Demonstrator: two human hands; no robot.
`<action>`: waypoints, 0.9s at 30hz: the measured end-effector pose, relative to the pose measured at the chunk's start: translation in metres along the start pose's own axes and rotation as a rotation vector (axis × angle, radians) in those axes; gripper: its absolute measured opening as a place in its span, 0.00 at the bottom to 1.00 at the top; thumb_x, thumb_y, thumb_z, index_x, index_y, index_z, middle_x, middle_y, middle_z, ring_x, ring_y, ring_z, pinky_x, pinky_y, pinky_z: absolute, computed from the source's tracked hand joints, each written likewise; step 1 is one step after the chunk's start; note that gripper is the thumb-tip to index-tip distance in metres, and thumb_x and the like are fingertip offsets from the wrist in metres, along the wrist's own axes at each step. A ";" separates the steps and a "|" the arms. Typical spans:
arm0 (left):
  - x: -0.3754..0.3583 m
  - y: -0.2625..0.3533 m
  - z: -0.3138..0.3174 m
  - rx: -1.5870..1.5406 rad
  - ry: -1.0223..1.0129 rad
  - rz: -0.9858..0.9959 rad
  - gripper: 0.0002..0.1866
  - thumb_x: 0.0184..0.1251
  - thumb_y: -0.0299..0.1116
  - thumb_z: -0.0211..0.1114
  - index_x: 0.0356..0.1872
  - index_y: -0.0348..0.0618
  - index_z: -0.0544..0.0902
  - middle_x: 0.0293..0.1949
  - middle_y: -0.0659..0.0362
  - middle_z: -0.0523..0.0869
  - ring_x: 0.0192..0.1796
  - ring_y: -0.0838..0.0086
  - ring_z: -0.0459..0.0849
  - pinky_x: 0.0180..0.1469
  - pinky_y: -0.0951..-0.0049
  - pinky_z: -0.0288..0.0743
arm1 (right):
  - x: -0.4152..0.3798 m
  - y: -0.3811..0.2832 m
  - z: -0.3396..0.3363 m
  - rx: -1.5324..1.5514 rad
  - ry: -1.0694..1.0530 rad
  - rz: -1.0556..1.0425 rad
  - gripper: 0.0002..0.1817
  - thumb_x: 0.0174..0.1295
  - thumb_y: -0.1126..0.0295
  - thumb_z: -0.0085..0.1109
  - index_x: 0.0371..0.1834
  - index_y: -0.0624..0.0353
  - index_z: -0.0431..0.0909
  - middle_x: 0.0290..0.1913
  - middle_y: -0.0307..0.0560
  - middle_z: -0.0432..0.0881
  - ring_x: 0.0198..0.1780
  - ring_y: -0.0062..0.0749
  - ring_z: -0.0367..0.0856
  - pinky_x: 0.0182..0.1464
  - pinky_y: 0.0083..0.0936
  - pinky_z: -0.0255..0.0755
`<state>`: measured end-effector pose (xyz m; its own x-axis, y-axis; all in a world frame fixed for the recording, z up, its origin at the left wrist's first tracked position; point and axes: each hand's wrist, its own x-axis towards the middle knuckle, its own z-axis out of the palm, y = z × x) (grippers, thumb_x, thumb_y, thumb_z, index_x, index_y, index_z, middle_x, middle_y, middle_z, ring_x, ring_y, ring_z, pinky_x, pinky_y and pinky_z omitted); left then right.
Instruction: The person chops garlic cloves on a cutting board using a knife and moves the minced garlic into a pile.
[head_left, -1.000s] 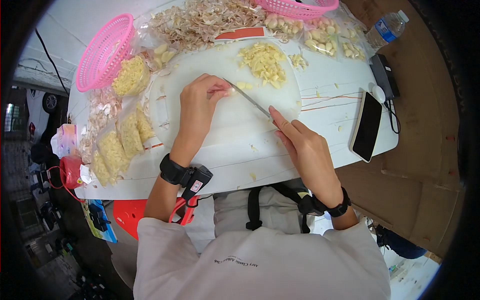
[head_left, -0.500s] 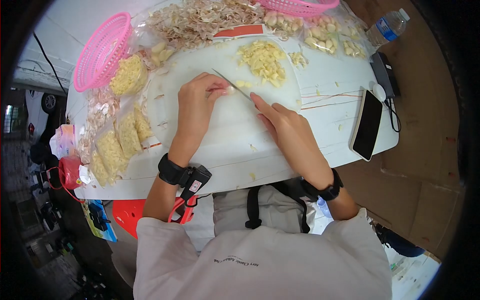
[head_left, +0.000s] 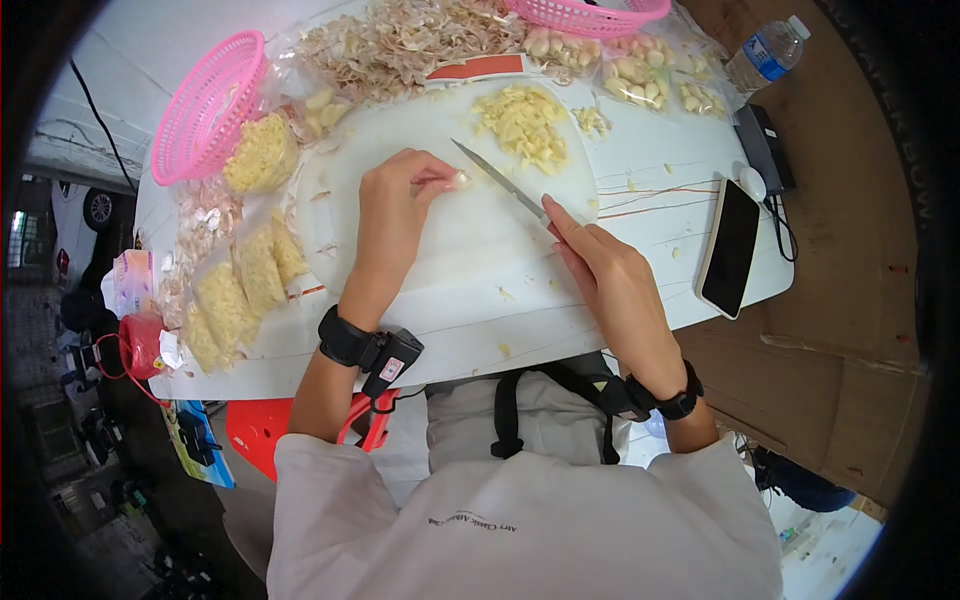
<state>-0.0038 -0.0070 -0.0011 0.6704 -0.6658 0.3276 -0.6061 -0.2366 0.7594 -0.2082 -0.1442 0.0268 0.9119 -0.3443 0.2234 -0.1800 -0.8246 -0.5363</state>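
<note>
My left hand (head_left: 405,200) pinches a small garlic clove (head_left: 460,180) at its fingertips, over the white cutting board (head_left: 470,250). In my right hand (head_left: 605,270) is a small knife (head_left: 500,180), its blade slanting up and left. The blade is apart from the clove. A pile of chopped garlic (head_left: 525,125) lies on the board beyond the knife. A few garlic bits (head_left: 591,121) sit just off the board's right edge.
Garlic skins (head_left: 400,45) heap at the back, near bags of peeled cloves (head_left: 637,82). Pink baskets (head_left: 208,108) stand at the back and left, with bags of chopped garlic (head_left: 225,300) below. A phone (head_left: 728,248) and a water bottle (head_left: 768,58) are at the right.
My right hand has drawn the knife right, away from the clove. The pale pieces that lay under the blade no longer show there. My left hand has hardly moved.
</note>
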 end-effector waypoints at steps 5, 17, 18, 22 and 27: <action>0.000 0.000 0.000 0.000 0.008 -0.005 0.05 0.55 0.17 0.70 0.33 0.31 0.85 0.32 0.50 0.87 0.35 0.65 0.89 0.41 0.72 0.82 | -0.004 -0.007 -0.001 0.007 -0.023 -0.019 0.26 0.68 0.72 0.59 0.71 0.48 0.72 0.30 0.52 0.75 0.27 0.52 0.79 0.30 0.41 0.75; -0.001 -0.002 0.000 0.027 0.021 0.022 0.04 0.55 0.20 0.72 0.32 0.33 0.85 0.31 0.51 0.86 0.34 0.63 0.88 0.38 0.70 0.80 | 0.003 -0.007 -0.001 -0.084 -0.051 -0.072 0.25 0.68 0.71 0.58 0.69 0.50 0.72 0.29 0.51 0.76 0.26 0.51 0.79 0.28 0.40 0.74; -0.001 -0.001 -0.001 0.039 0.021 0.027 0.04 0.55 0.21 0.72 0.31 0.33 0.85 0.31 0.51 0.86 0.34 0.63 0.88 0.38 0.70 0.80 | 0.005 -0.006 0.002 -0.078 -0.055 -0.083 0.25 0.68 0.71 0.58 0.69 0.51 0.72 0.30 0.51 0.76 0.27 0.51 0.79 0.28 0.41 0.74; 0.000 -0.005 0.001 0.028 0.030 0.019 0.04 0.56 0.22 0.72 0.30 0.33 0.86 0.31 0.52 0.86 0.32 0.63 0.87 0.36 0.69 0.79 | 0.015 -0.004 0.011 0.005 -0.098 -0.018 0.26 0.65 0.78 0.60 0.68 0.52 0.75 0.33 0.57 0.79 0.32 0.52 0.79 0.37 0.41 0.73; 0.000 -0.003 0.001 0.037 0.021 0.014 0.04 0.56 0.22 0.72 0.30 0.33 0.86 0.31 0.52 0.86 0.32 0.63 0.87 0.36 0.69 0.79 | 0.011 0.012 0.025 0.093 0.002 -0.091 0.25 0.66 0.75 0.59 0.68 0.52 0.73 0.34 0.52 0.82 0.34 0.50 0.83 0.35 0.41 0.78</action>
<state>-0.0024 -0.0064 -0.0042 0.6703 -0.6546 0.3496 -0.6305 -0.2539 0.7335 -0.1910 -0.1470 0.0026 0.9224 -0.2703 0.2760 -0.0611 -0.8075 -0.5867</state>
